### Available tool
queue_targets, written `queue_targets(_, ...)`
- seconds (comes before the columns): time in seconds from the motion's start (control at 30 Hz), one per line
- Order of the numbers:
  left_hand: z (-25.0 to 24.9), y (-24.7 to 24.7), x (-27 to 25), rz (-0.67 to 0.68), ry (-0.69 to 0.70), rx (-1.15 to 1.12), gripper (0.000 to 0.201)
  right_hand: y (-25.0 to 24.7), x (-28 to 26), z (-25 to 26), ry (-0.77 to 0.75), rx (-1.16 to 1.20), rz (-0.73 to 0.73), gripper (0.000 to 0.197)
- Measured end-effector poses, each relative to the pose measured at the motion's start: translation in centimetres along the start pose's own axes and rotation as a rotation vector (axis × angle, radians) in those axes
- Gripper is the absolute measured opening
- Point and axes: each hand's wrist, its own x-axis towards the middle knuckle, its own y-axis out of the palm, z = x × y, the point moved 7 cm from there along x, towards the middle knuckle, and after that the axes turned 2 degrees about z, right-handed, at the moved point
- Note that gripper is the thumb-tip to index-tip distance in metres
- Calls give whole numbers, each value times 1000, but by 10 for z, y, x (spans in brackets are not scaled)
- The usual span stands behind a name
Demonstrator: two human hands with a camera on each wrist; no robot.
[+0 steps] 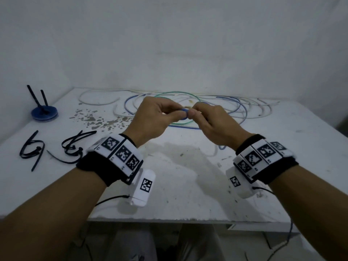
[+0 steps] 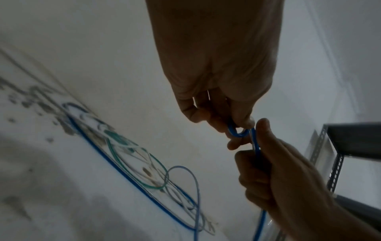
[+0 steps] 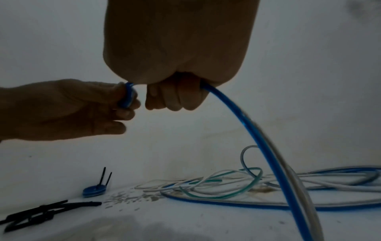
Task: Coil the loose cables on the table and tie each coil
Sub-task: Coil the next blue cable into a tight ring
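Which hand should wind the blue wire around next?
Probably the right hand: the long run of blue cable trails from its fist to the table, so it can feed. The left hand pinches the small starting loop.

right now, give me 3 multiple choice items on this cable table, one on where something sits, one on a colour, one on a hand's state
1. Where on the table does the finished blue coil sit?
A. far left, near the wall
B. near right corner
C. centre, under the hands

2. What colour is the cable that both hands are working on?
A. green
B. blue
C. white

3. What is the right hand doing?
A. lying flat on the table
B. hanging idle with nothing in it
C. gripping the cable, which trails down from its fist

Answers:
1. A: the head view shows the coil, with black tie ends sticking up, at the far left by the wall.
2. B: the small loop the left hand pinches and the strand that leaves the right fist are both blue.
3. C: the right wrist view shows the fingers curled round the cable, above the table.
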Motion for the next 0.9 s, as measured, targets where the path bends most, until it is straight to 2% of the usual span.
queue_targets(0.1,-2,6,4,-81,-1,-194,11,8,-6,9,14,54,-83,33)
queue_targets(0.27,7,24,0,-69,-131,-529,13,12,-7,16,80,327,-424,32)
queue_targets(0.33,12,24,-2,-48,-188,-643,23,10,-3,17,104,328,-465,34)
queue_targets(0.4,11,13,-3,0,-198,-549,29,7,2,19,58,196,-380,31)
queue_targets(0.5,4,-8,-4,132,-173,-126,20,9,10,23,-64,-154,-111,28)
queue_targets(0.57,-2,-13,-3,205,-141,56,13,10,14,24,-88,-215,-7,27)
queue_targets(0.63,-5,-14,-1,167,-123,-57,12,6,15,28,-65,-51,-93,30)
queue_targets(0.73,-1,-4,0,-4,-148,-512,14,-1,12,31,47,480,-457,33)
queue_targets(0.77,2,1,-1,-62,-179,-648,13,1,12,33,75,608,-528,33)
queue_targets(0.83,9,5,-3,-114,-225,-780,13,4,13,37,91,630,-553,35)
queue_targets(0.9,10,-3,-6,-55,-218,-631,13,4,16,35,51,470,-456,33)
